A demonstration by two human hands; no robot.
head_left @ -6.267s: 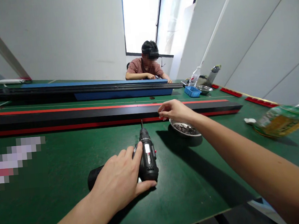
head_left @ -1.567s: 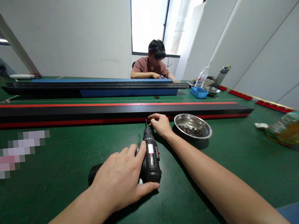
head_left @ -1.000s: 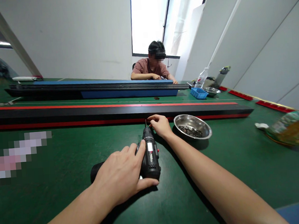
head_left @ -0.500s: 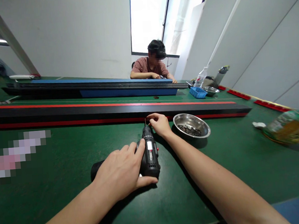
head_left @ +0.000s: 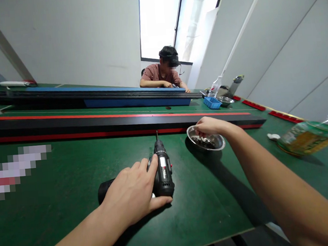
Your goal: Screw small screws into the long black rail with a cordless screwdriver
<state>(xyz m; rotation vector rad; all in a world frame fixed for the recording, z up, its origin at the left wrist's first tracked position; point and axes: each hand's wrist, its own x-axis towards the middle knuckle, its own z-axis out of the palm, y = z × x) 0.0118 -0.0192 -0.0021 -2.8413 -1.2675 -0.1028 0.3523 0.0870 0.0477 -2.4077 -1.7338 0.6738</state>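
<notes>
Head view: your left hand (head_left: 131,193) clasps the drill (head_left: 163,178), facing the beam (head_left: 109,120). Your right hand (head_left: 209,126) is curled in the bowl (head_left: 222,144), seemingly selecting dark pieces (head_left: 206,144), any catch hidden; next calls for a firm pinch.

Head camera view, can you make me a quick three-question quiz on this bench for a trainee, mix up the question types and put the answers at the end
1. Multiple choice: what is the left hand holding?
A) a blue tray
B) a drill
C) a clear bottle

2. True or false: the right hand is at the blue tray.

3. Fill in the colour: the long black bar beyond the drill has ____ stripes along it.

Key:
1. B
2. False; it is at the metal bowl with small dark pieces.
3. red
</notes>
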